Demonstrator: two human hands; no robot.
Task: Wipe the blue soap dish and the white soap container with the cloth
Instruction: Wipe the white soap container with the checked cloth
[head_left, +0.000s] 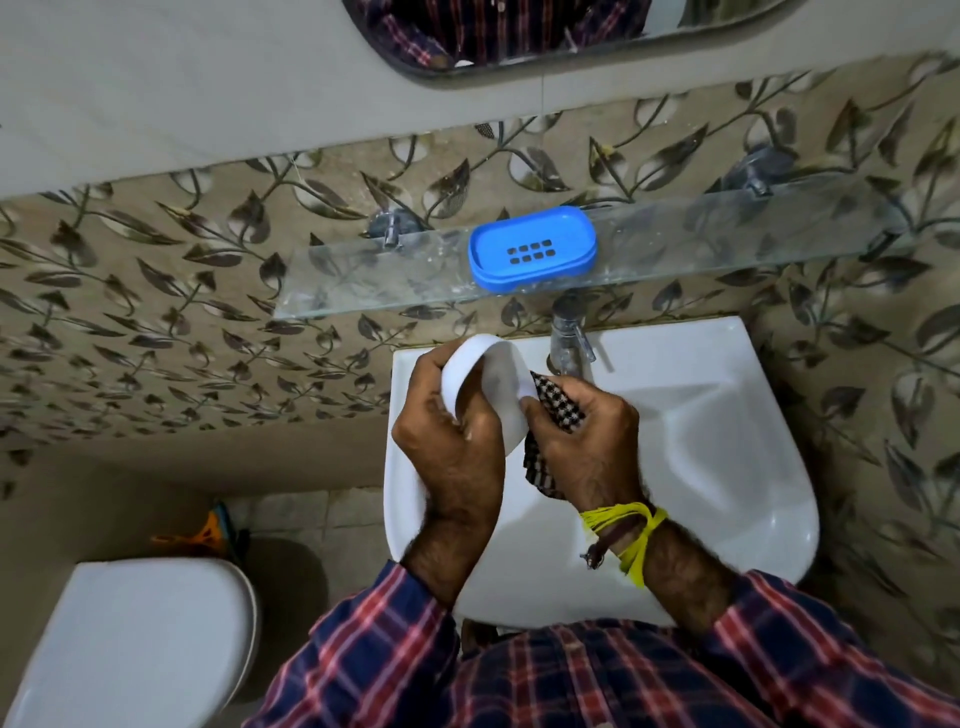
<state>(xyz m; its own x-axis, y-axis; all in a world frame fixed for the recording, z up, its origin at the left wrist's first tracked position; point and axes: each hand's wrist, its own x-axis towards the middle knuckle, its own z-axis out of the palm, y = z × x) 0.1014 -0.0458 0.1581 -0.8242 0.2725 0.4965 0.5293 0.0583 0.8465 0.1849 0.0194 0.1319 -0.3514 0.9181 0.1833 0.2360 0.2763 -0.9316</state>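
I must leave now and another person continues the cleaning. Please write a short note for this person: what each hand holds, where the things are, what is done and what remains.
Left hand: holds the white soap container over the sink, its opening turned toward the right hand.
Right hand: grips the checked cloth, pressed against the container's rim.
Blue soap dish: on the glass shelf above the tap, no soap in it, no hand on it.
Done: cannot tell whether the dish has been wiped.
Left: finish wiping the container, put it down, and wipe the dish if it has not been wiped.
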